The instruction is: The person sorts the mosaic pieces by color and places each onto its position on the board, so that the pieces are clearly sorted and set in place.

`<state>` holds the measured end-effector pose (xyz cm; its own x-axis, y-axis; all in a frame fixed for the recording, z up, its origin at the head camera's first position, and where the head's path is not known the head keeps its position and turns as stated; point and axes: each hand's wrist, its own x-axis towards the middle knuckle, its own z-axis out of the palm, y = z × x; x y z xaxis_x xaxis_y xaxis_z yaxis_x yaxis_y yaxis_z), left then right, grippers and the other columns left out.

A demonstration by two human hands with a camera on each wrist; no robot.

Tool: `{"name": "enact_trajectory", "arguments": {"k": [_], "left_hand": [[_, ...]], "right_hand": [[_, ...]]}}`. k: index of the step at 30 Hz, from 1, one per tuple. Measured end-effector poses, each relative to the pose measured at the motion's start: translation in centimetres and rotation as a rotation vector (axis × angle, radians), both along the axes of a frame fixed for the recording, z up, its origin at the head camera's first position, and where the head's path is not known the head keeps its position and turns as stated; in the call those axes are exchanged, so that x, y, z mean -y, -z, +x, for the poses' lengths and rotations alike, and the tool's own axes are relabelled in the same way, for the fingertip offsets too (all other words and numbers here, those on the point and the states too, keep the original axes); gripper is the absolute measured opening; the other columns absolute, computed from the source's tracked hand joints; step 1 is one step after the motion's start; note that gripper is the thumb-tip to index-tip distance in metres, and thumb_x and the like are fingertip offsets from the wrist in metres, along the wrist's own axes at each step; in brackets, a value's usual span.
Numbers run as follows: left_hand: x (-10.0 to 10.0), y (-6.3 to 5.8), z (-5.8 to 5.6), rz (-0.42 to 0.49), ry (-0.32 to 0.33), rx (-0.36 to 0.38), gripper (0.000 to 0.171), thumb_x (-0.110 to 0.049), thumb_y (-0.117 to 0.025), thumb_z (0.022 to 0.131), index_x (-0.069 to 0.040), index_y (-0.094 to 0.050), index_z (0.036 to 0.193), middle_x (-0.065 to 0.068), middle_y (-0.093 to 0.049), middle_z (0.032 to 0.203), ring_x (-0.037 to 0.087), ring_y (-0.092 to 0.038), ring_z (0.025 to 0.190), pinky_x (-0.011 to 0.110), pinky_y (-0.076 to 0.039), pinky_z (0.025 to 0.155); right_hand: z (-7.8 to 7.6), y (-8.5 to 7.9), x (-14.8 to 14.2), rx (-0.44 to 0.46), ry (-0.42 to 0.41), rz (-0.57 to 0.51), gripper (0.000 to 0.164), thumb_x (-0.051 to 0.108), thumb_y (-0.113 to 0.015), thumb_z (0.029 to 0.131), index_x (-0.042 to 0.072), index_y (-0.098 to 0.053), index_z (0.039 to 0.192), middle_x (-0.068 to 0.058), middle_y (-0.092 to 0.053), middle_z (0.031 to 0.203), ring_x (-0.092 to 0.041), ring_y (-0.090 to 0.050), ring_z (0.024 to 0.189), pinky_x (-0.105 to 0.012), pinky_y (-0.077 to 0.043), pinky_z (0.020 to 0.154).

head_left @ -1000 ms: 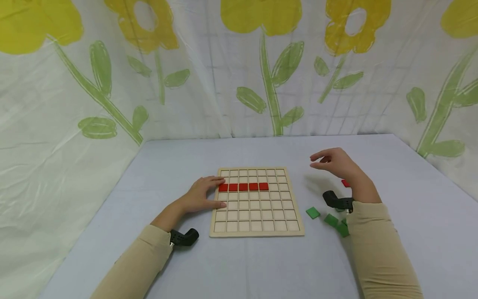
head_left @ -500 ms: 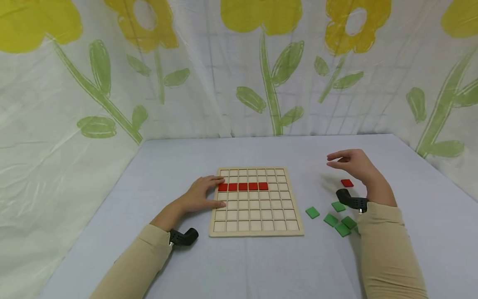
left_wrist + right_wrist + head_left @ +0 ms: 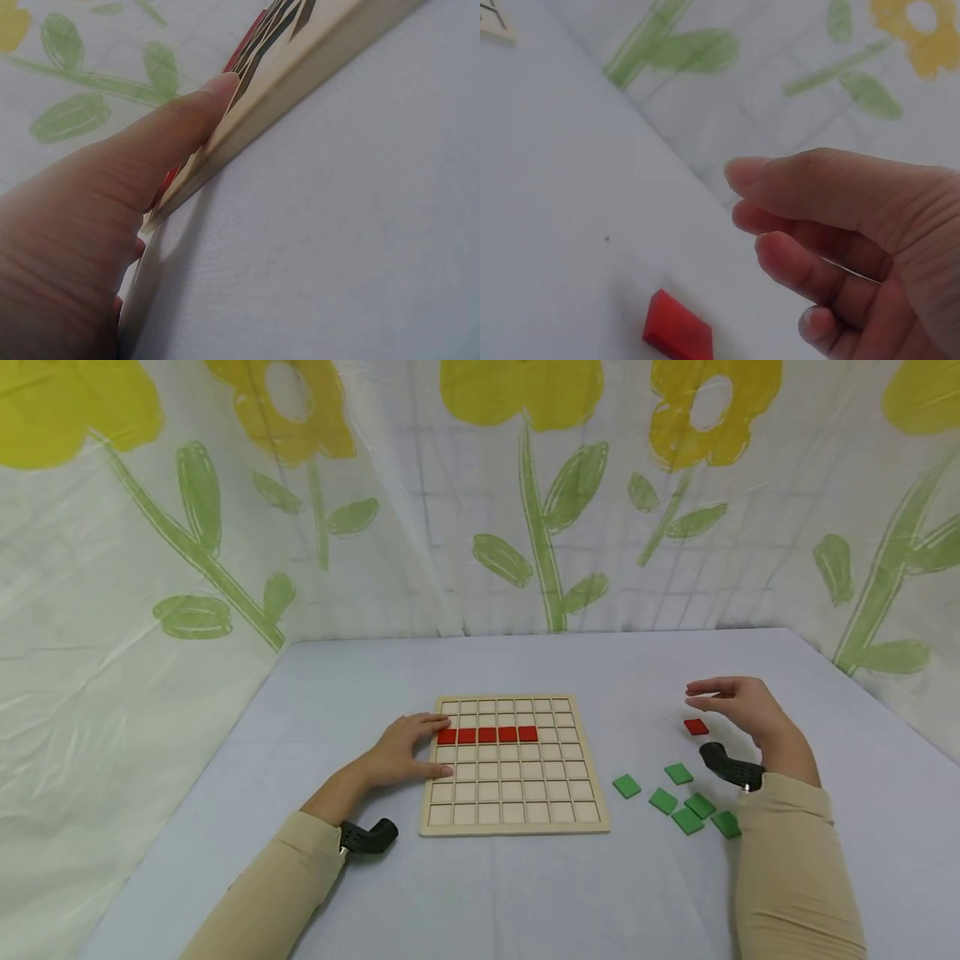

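My left hand [image 3: 397, 750] rests on the left side of a wooden grid board [image 3: 513, 814], thumb and fingers spread apart. In the left wrist view, the thumb [image 3: 169, 131] lies along the board's edge. Several red square tiles [image 3: 487, 735] form a row in the grid, starting from its left side. To the right, my right hand [image 3: 741, 703] hovers with loosely bent fingers and holds nothing. Close below its fingertips, a single red tile [image 3: 696, 727] lies on the table; the right wrist view also shows this red tile [image 3: 679, 328] apart from the fingers.
Several green square tiles [image 3: 687, 821] lie scattered on the table between the board and my right forearm. A white-covered table [image 3: 495, 902] extends back to a curtain [image 3: 420, 527] painted with yellow flowers.
My right hand has moved right, then lower toward the loose red tile. That tile and more green tiles now show from behind the arm. My left hand stays on the board.
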<state>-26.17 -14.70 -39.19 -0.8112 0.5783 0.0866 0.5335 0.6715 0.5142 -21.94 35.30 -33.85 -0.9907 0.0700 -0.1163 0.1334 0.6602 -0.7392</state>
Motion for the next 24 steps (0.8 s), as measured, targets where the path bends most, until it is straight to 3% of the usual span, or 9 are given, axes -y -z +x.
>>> {"name": "enact_trajectory", "arguments": {"k": [8, 11, 16, 21, 24], "left_hand": [[0.0, -0.1, 0.1, 0.002, -0.001, 0.004, 0.078, -0.045, -0.072, 0.076, -0.015, -0.041, 0.141, 0.008, -0.035, 0.149, 0.029, -0.023, 0.141, 0.051, -0.008, 0.117], [0.0, -0.1, 0.2, 0.0, 0.001, 0.0, 0.078, -0.046, -0.072, 0.077, -0.014, -0.042, 0.141, 0.008, -0.036, 0.148, 0.03, -0.024, 0.141, 0.052, -0.009, 0.116], [-0.1, -0.1, 0.2, -0.002, 0.002, 0.0, 0.078, -0.047, -0.071, 0.077, -0.014, -0.042, 0.141, 0.009, -0.036, 0.148, 0.032, -0.024, 0.14, 0.054, -0.01, 0.116], [-0.1, -0.1, 0.2, -0.011, -0.008, 0.011, 0.078, -0.046, -0.072, 0.077, -0.015, -0.041, 0.142, 0.008, -0.035, 0.149, 0.029, -0.023, 0.141, 0.051, -0.008, 0.117], [0.0, -0.1, 0.2, -0.011, -0.009, 0.013, 0.078, -0.047, -0.072, 0.077, -0.016, -0.041, 0.142, 0.007, -0.035, 0.149, 0.029, -0.023, 0.141, 0.051, -0.007, 0.117]], "right_hand": [[0.1, 1.5, -1.3, 0.116, 0.026, -0.048, 0.07, 0.046, -0.063, 0.085, 0.005, -0.041, 0.138, -0.025, -0.033, 0.143, -0.045, -0.018, 0.134, -0.067, -0.02, 0.104], [0.2, 2.0, -1.8, 0.126, 0.02, -0.048, 0.068, 0.043, -0.066, 0.084, 0.003, -0.045, 0.136, -0.021, -0.042, 0.135, -0.041, -0.024, 0.13, -0.061, -0.027, 0.103], [0.3, 2.5, -2.7, 0.105, -0.023, -0.007, 0.068, 0.039, -0.07, 0.081, 0.0, -0.049, 0.133, -0.011, -0.053, 0.126, -0.029, -0.038, 0.117, -0.038, -0.039, 0.091], [0.3, 2.7, -2.7, 0.113, -0.04, -0.015, 0.068, 0.037, -0.072, 0.079, 0.0, -0.049, 0.132, -0.021, -0.046, 0.133, -0.03, -0.04, 0.114, -0.039, -0.038, 0.091], [0.4, 2.7, -2.6, 0.123, -0.039, -0.015, 0.067, 0.035, -0.073, 0.079, 0.001, -0.05, 0.131, -0.014, -0.054, 0.121, -0.027, -0.042, 0.107, -0.037, -0.038, 0.087]]}}
